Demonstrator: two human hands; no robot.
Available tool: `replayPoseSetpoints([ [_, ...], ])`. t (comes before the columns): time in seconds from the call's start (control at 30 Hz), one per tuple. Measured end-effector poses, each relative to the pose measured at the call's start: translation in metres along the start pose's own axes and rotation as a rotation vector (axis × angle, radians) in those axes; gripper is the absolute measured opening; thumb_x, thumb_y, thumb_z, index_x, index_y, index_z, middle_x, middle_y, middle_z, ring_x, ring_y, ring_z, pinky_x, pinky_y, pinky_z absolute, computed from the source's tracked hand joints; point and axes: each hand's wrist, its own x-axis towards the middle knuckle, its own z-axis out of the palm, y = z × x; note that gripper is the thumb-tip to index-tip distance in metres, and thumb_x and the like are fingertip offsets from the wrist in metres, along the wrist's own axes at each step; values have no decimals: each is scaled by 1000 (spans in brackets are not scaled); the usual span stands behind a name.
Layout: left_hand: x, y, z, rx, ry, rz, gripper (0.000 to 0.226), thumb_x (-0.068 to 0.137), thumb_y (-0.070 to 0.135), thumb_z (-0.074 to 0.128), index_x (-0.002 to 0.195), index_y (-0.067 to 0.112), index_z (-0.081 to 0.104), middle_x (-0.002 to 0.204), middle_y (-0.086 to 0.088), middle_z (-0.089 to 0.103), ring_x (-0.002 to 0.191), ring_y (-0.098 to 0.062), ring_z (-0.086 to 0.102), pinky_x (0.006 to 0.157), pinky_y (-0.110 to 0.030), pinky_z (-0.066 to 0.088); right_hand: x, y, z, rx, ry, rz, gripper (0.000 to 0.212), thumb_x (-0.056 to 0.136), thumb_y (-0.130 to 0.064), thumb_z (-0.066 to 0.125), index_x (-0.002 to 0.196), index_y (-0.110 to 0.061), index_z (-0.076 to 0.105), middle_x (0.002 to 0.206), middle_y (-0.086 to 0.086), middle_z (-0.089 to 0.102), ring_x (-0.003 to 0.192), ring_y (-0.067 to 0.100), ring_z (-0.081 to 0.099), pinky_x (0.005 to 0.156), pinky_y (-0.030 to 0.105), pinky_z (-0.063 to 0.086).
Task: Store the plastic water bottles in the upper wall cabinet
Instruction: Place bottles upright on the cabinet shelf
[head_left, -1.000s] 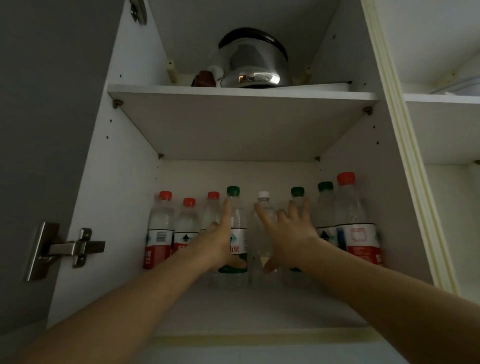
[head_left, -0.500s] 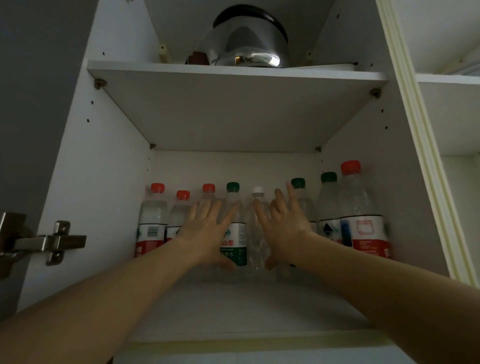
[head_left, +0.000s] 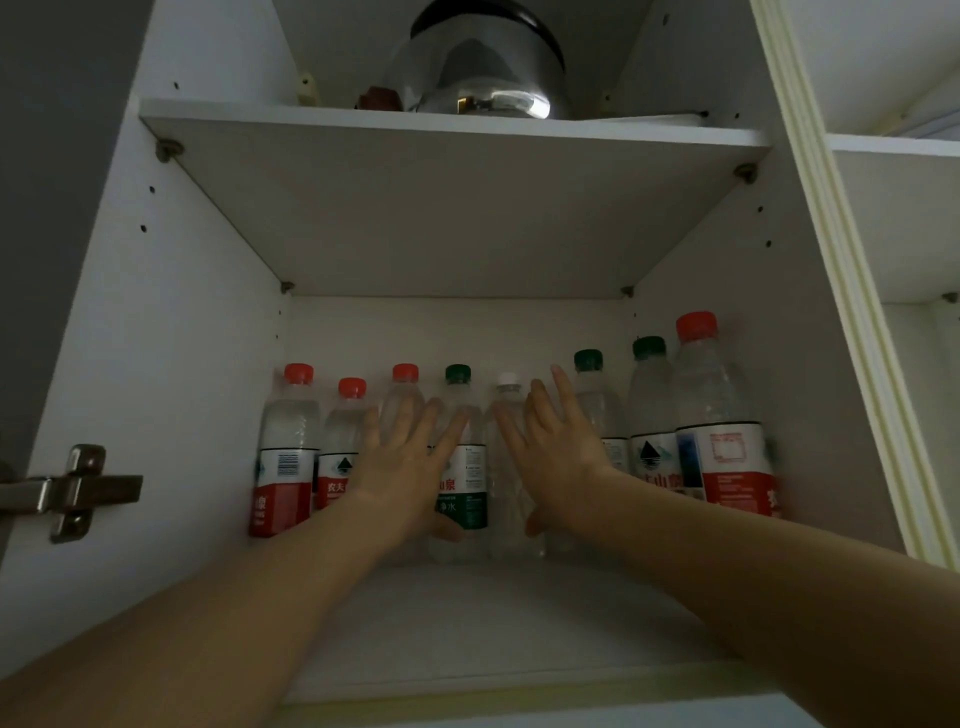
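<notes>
White upper wall cabinet (head_left: 171, 332) open, dim light, bare lower shelf floor (head_left: 467, 613), upper shelf (head_left: 447, 130) carrying steel kettle (head_left: 480, 67), water bottles (head_left: 460, 457) rowed upright along back wall, left hand (head_left: 408, 467) and right hand (head_left: 553, 457) fingers straight, spread against middle bottles, metal hinge (head_left: 72, 491) far left

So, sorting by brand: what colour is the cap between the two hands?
White cap, on the clear bottle; head view.

The green-label bottle (head_left: 464, 467) reads "泉" and "净水"; a red-label bottle (head_left: 340, 457) reads "农夫".
</notes>
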Motion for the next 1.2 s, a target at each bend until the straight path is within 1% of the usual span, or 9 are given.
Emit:
replayPoseSetpoints([
  [0.13,0,-2,-1,9,21,29,135,71,85,62,161,21,-15,169,-13,-5,155,-39,-4,122,-60,5,-11,3,-7,75,2,5,131,78,-75,65,159,-6,-12,166,28,6,154,48,0,114,73,-14],
  [0.23,-1,-4,-3,-34,139,85,117,79,77,63,162,19,4,163,-13,19,149,-36,21,121,-54,17,-23,17,-20,185,53,28,104,87,-53,68,161,-9,8,164,25,17,152,47,8,118,71,-5],
  [0.33,-2,-1,-10,-150,242,129,101,80,64,71,158,17,27,153,-9,39,137,-30,39,114,-46,32,-46,41,-32,264,145,43,78,89,-36,66,154,-12,31,158,23,27,147,46,19,121,67,4],
  [0.43,-3,8,-25,-275,288,204,88,82,54,75,153,19,35,149,-7,42,131,-25,45,101,-39,46,-78,64,-34,259,196,77,68,88,-31,62,148,-12,39,157,22,28,145,47,21,122,65,8],
  [0.57,3,33,-55,-388,288,293,85,86,54,71,153,22,29,153,-5,37,131,-25,46,96,-43,54,-116,87,-26,230,165,121,79,89,-38,66,154,-14,30,162,22,17,147,52,14,121,63,11],
  [0.73,24,80,-83,-865,36,62,95,90,49,71,160,26,10,157,-12,34,133,-29,47,98,-38,46,-150,93,-17,312,76,166,86,94,-45,63,159,-20,12,164,18,5,149,49,9,118,57,29],
  [0.93,52,112,-79,-1294,-197,-92,105,93,29,75,161,12,-3,154,-15,45,133,-30,52,110,-42,47,-177,86,-8,518,70,185,97,93,-40,69,157,-27,-4,165,8,-11,151,45,15,111,54,42],
  [1.1,54,118,-69,-1500,-302,-87,79,91,30,76,153,18,29,142,-11,55,124,-29,60,100,-52,55,-176,81,-12,765,124,283,106,92,-35,71,156,-30,-13,166,9,-7,151,38,24,114,49,39],
  [1.2,49,112,-73,-1464,-310,-78,67,93,29,73,149,20,38,139,-10,58,121,-28,61,91,-48,58,-173,77,-15,826,119,315,106,92,-36,71,157,-29,-12,167,7,-7,152,37,21,115,49,38],
])
